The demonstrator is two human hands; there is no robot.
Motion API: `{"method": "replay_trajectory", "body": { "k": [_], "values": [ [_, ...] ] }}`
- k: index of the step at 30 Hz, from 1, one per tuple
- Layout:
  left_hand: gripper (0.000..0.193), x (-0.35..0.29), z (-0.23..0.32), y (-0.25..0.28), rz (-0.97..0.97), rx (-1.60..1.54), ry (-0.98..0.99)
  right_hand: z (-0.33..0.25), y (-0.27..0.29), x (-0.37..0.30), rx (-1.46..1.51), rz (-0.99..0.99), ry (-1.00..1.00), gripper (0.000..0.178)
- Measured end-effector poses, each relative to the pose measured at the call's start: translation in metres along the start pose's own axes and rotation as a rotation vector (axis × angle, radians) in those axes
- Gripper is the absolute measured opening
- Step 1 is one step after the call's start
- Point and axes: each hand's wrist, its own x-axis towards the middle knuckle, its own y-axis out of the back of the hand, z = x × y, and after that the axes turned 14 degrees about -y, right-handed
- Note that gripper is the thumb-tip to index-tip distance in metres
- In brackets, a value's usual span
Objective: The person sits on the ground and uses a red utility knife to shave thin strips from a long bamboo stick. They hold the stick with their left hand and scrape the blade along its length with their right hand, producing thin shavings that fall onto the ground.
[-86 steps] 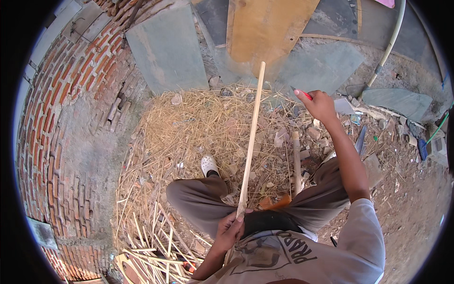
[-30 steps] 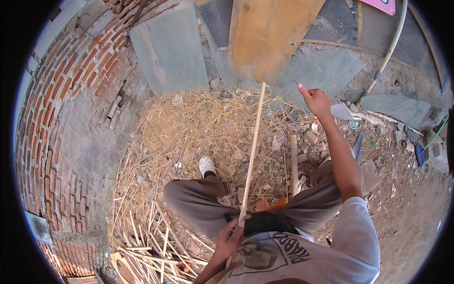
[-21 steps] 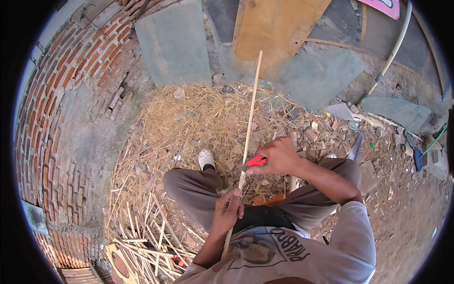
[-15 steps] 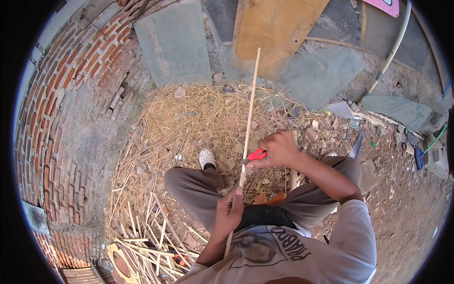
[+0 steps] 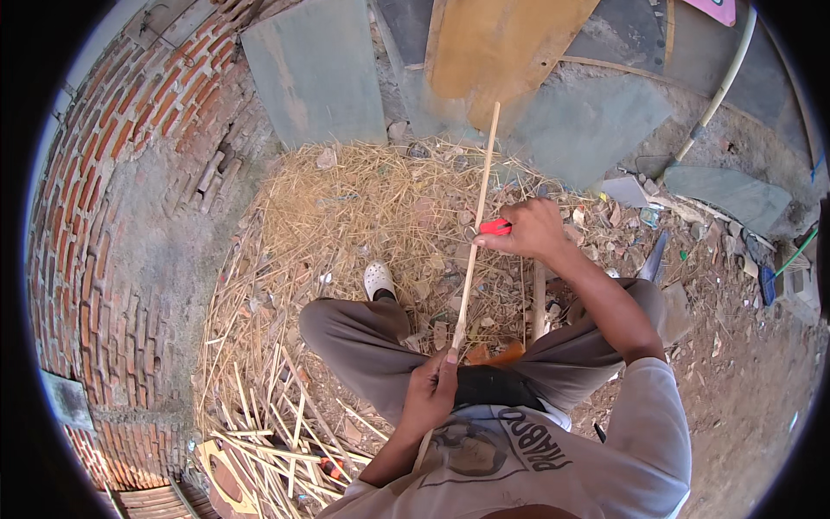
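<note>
A long, thin pale strip, seemingly bamboo [image 5: 476, 251], points away from my body, its far tip near the leaning boards. My left hand [image 5: 431, 386] is closed around its near part, close to my lap. Higher up the strip, my right hand [image 5: 529, 228] grips a red-handled knife [image 5: 495, 227]. The short blade lies against the strip, and the right thumb sits beside it. Under the left hand, the strip's near end runs along my forearm toward my shirt.
Pale shavings [image 5: 372, 199] cover the ground ahead of my feet. A pile of cut strips [image 5: 285, 450] lies at lower left, near a brick wall [image 5: 112, 182]. Boards [image 5: 316, 78] lean at the back. A saw blade [image 5: 654, 256] and rubble lie to the right.
My right hand and the knife have moved away from my body along the strip. The strip's far tip has shifted right and slightly nearer, and my left hand has moved slightly right.
</note>
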Motion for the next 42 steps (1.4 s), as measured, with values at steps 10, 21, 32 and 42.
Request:
{"method": "replay_trajectory", "body": {
  "k": [10,21,32,42],
  "values": [
    [0.036,-0.029,0.015,0.006,-0.176,-0.081,0.111,0.065,0.025,0.062,-0.062,0.078,-0.348,0.075],
    [0.036,-0.045,0.005,0.033,-0.092,-0.309,0.262,0.137,0.024,0.082,0.158,0.084,-0.812,0.084],
    [0.039,0.001,0.009,0.026,-0.094,-0.391,0.128,-0.013,0.008,0.0,0.095,-0.058,0.04,0.072],
    [0.036,-0.003,0.013,0.019,-0.09,-0.318,0.128,0.007,0.003,0.024,0.03,0.053,0.02,0.073]
  ]
}}
